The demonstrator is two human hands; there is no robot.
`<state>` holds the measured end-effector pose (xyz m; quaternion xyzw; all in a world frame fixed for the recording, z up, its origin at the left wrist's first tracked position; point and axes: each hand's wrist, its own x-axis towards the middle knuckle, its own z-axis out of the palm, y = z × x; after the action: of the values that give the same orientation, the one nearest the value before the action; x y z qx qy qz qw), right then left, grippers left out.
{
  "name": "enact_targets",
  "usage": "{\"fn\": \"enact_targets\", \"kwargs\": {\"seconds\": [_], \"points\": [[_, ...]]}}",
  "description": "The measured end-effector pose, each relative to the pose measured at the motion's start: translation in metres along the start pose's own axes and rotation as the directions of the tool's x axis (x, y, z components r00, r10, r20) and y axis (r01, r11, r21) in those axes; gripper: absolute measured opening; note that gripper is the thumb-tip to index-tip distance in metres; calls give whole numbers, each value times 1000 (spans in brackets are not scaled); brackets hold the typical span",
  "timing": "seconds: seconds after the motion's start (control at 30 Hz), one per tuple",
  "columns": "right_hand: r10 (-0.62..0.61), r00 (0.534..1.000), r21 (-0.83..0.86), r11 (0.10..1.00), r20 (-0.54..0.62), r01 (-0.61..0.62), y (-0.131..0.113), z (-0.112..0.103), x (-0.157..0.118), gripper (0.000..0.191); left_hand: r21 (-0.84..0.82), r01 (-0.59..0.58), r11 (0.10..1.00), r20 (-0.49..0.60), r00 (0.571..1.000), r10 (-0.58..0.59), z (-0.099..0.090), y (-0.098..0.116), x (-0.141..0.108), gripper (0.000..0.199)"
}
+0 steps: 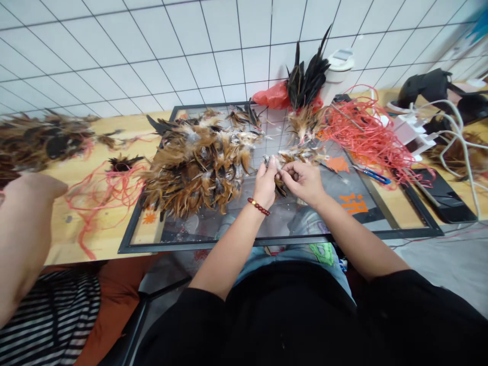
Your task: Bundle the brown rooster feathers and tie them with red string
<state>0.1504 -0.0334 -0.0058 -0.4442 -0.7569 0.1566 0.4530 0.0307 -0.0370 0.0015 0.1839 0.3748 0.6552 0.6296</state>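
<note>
A black short-sleeved top (293, 310), light-blue jeans (247, 265) with a bright-green patch (322, 252), a dark-red beaded bracelet (259, 206) with a yellow bead (253, 202).

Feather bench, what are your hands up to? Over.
Left hand pinching small feather bunch. Right hand against it, grip unclear. Big feather pile close left; pink string tangle right, touching neither hand.
</note>
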Motion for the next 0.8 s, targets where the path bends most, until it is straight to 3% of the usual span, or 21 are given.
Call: {"fn": "enact_targets", "kwargs": {"seconds": [0.13,0.23,0.4,0.53,0.63,0.8], "points": [[6,1000,-19,1000,31,-5,2,1,0,14,10,4,1000,81,997,-5,-1,1,0,8],[-8,999,21,1000,35,8,0,0,0,17,44,2,999,84,996,-6,-4,-2,2,17],[147,984,127,983,-101,-134,6,-6,4,25,89,-41,995,5,999,40,-6,-4,5,27],[246,957,176,960,-151,-219,22,-12,8,27,23,1,1000,-2,1000,-1,-5,-1,6,25],[225,973,209,955,-52,-210,27,-14,10,31,-30,68,997,24,997,-67,-4,2,6,24],[44,985,224,971,169,-82,21,-4,7,34,-101,186,977,114,978,-175,-3,6,3,24]]}}
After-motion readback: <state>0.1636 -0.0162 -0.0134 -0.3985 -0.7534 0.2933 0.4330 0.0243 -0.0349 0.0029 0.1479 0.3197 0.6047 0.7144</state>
